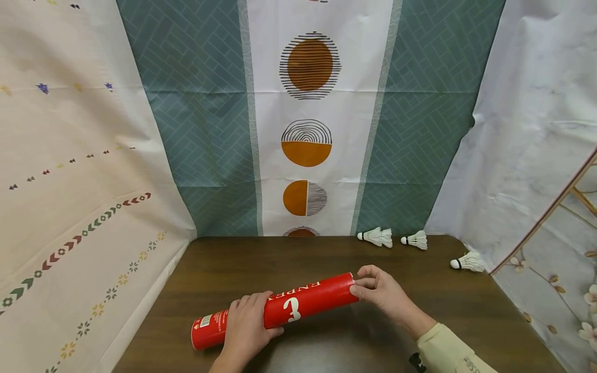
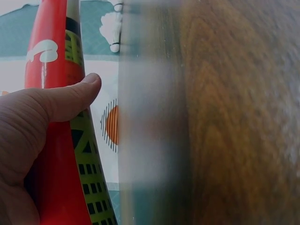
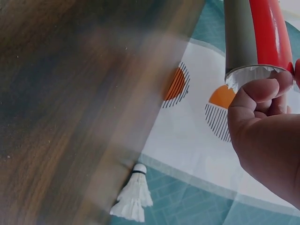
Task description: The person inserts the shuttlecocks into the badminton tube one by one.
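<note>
A red shuttlecock tube [image 1: 317, 300] with a white logo is held at a slant above the dark wooden table, its right end higher. My left hand [image 1: 247, 326] grips it left of the middle, the thumb [image 2: 77, 96] lying across the red and green-black side. At the tube's right mouth is my right hand [image 1: 387, 298], fingers bent. In the right wrist view, white feathers of a shuttlecock [image 3: 243, 76] show at the mouth, and the right fingertips pinch at them. The rest of that shuttlecock is hidden inside the tube.
Along the back edge of the wooden table [image 1: 280, 254] lie a feathered bundle that looks like nested shuttlecocks [image 1: 375, 237] and a single shuttlecock [image 1: 415, 240]. Another shuttlecock [image 1: 468, 262] lies by the right edge. Patterned cloths [image 1: 210, 155] hang at the back and sides.
</note>
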The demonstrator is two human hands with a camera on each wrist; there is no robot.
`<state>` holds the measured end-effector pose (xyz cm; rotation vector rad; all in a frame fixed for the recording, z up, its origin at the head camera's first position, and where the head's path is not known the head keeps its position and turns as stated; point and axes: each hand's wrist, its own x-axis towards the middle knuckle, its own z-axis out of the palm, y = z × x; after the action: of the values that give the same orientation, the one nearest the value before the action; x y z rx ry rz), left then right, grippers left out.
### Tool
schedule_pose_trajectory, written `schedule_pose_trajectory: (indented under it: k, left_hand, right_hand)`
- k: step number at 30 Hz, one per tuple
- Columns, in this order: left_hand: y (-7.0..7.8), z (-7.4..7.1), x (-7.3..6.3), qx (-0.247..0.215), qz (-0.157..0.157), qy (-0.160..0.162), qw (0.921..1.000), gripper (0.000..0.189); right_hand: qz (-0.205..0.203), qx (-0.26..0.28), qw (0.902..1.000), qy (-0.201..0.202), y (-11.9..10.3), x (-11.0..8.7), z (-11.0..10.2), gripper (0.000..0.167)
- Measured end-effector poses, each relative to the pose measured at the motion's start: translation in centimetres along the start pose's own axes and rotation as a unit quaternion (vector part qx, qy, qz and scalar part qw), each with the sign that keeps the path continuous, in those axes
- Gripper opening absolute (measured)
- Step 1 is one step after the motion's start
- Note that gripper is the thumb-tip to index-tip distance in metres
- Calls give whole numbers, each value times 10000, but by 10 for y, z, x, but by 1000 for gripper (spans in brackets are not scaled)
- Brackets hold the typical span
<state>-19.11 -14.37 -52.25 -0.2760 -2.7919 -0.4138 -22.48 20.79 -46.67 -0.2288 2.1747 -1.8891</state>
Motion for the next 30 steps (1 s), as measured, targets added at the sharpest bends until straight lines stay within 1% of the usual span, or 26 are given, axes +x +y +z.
schedule_pose_trajectory:
  k: [3,7,15,21,25,30]
  left_hand:
    - [0,-1,0,-12,7,-24,10000,90]
    - [1,-1,-1,-23,12,-15,10000,90]
    - [1,0,-2,-15,20,20,10000,90]
    - [1,1,-2,-6,78,70,9999,89]
    - [0,2,-2,26,98,35,9999,89]
    - [1,1,-3,24,130,-19,9999,89]
  right_hand:
    - [-66,8,10000,-57,2,0,1,43]
    - [-138,56,9998,-141,3,0,2,34]
    - [-340,59,9977,-590,3,0,4,24]
    - [-382,171,9961,-783,3,-1,4,21]
    - [-333,154,9963,-782,5,-1,2,20]
    - [-160,-58,9987,-474,11,-1,-11,23]
